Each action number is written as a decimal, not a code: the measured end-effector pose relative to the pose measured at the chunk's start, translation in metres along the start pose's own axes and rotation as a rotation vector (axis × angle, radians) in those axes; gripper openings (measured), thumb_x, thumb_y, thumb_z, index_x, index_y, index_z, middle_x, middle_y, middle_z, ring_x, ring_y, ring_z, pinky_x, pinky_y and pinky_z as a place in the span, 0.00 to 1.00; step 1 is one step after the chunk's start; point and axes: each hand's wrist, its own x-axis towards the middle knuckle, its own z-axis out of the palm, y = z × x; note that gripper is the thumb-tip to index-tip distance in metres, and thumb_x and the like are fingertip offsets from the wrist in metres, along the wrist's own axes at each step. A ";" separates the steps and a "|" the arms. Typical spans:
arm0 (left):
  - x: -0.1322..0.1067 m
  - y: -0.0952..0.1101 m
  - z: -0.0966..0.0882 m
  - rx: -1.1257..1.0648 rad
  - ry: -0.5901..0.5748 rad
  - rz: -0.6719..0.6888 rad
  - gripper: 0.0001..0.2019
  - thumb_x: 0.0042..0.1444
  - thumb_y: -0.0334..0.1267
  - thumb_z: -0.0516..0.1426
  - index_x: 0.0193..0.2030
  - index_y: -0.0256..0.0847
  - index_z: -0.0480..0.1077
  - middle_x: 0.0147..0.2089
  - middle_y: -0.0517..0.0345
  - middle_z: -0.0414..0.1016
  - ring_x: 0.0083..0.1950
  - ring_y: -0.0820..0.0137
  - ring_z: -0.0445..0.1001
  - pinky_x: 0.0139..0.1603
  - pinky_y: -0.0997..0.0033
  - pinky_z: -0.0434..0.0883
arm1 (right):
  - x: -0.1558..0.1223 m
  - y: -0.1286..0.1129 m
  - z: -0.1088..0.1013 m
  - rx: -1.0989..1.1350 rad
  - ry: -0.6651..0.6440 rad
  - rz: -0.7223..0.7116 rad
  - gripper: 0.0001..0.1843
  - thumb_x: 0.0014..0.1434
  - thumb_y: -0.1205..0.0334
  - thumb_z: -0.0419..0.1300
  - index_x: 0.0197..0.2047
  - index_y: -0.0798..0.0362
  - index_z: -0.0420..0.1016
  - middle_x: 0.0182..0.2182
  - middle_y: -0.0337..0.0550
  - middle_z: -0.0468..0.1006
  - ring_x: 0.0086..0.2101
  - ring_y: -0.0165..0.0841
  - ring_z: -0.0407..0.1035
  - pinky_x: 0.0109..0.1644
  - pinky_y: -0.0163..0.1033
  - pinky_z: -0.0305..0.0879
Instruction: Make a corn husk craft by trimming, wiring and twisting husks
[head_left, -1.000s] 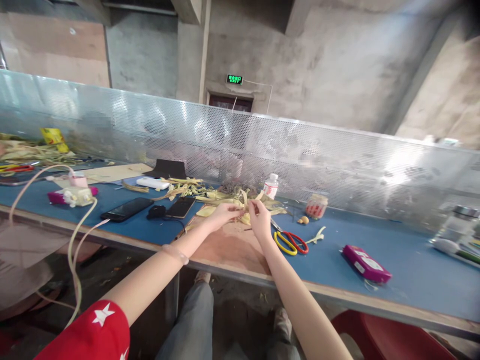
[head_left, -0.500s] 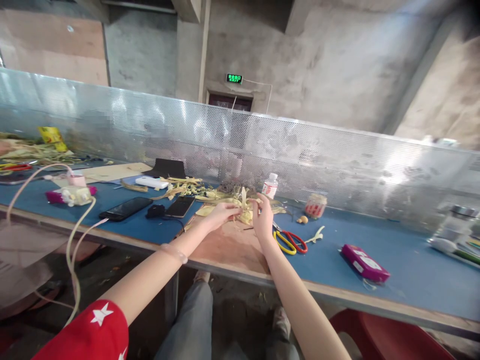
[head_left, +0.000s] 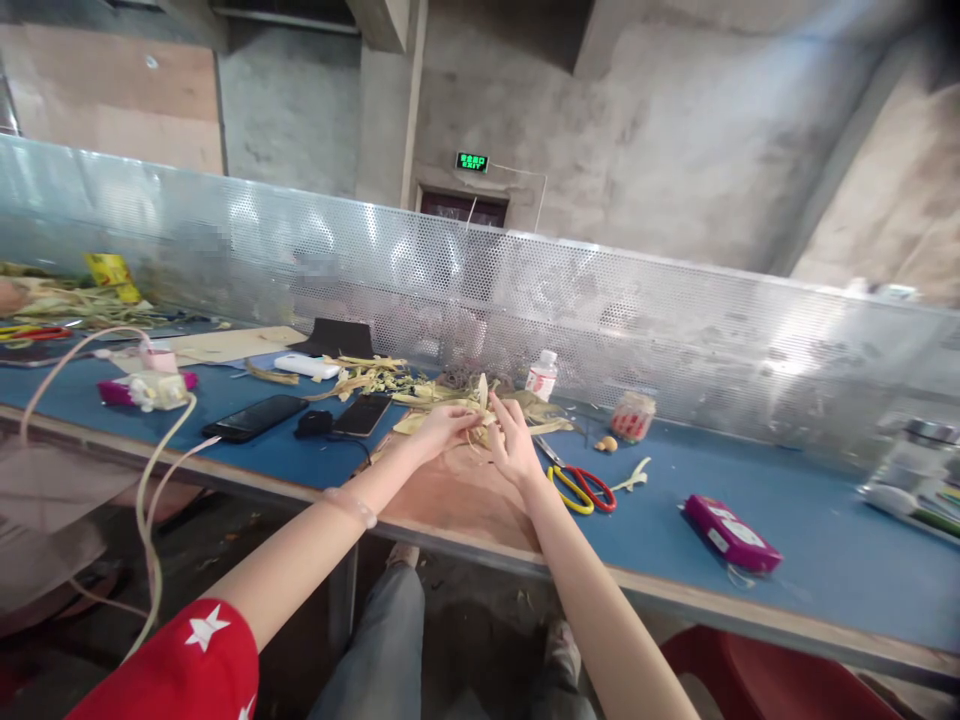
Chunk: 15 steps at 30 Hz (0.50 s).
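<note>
Centrally: left hand, fingertips pinched shut on a bundle of pale husk strips, which stands up between the two hands. Right hand has its fingers stretched up against the same bundle; whether they grip it cannot be told.

Under both hands: brown board, lying on the blue table.

Just right of the right fingers: scissors with yellow and red handles, lying flat. Beyond them is a small white bottle, upright.

Left of the left fingers: two dark phones — near, not touching.

Well to the right: pink case.

Behind everything: perforated metal screen.
</note>
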 end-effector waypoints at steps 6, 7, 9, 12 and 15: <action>0.001 -0.002 -0.002 0.052 0.024 0.011 0.15 0.43 0.39 0.65 0.36 0.33 0.74 0.32 0.52 0.74 0.34 0.73 0.70 0.37 0.73 0.65 | 0.001 0.003 0.005 -0.007 -0.039 0.005 0.20 0.64 0.61 0.44 0.56 0.52 0.67 0.37 0.48 0.65 0.39 0.35 0.63 0.46 0.41 0.64; 0.000 -0.002 -0.002 0.063 0.026 0.012 0.15 0.43 0.40 0.65 0.37 0.33 0.74 0.33 0.52 0.74 0.34 0.73 0.70 0.37 0.72 0.65 | 0.001 0.004 0.006 0.000 -0.033 0.017 0.19 0.63 0.61 0.46 0.54 0.51 0.69 0.34 0.46 0.65 0.36 0.34 0.63 0.43 0.40 0.65; 0.000 -0.001 -0.001 0.099 0.039 0.017 0.17 0.42 0.41 0.65 0.38 0.33 0.74 0.33 0.52 0.74 0.33 0.73 0.70 0.36 0.72 0.65 | 0.001 0.006 0.007 0.023 0.003 0.044 0.18 0.62 0.61 0.48 0.52 0.50 0.71 0.31 0.42 0.63 0.31 0.32 0.62 0.37 0.37 0.65; -0.001 0.000 0.001 0.177 0.068 0.037 0.18 0.42 0.43 0.64 0.38 0.33 0.75 0.33 0.52 0.74 0.32 0.74 0.68 0.34 0.73 0.63 | 0.001 0.007 0.008 0.062 0.076 0.088 0.17 0.62 0.61 0.49 0.49 0.50 0.74 0.29 0.41 0.63 0.31 0.31 0.62 0.37 0.37 0.64; -0.003 0.002 0.002 0.229 0.086 0.075 0.18 0.42 0.44 0.64 0.37 0.32 0.75 0.33 0.53 0.73 0.31 0.74 0.66 0.32 0.74 0.61 | 0.002 0.008 0.007 0.093 0.106 0.117 0.16 0.61 0.61 0.49 0.46 0.51 0.76 0.31 0.43 0.67 0.34 0.32 0.65 0.41 0.39 0.64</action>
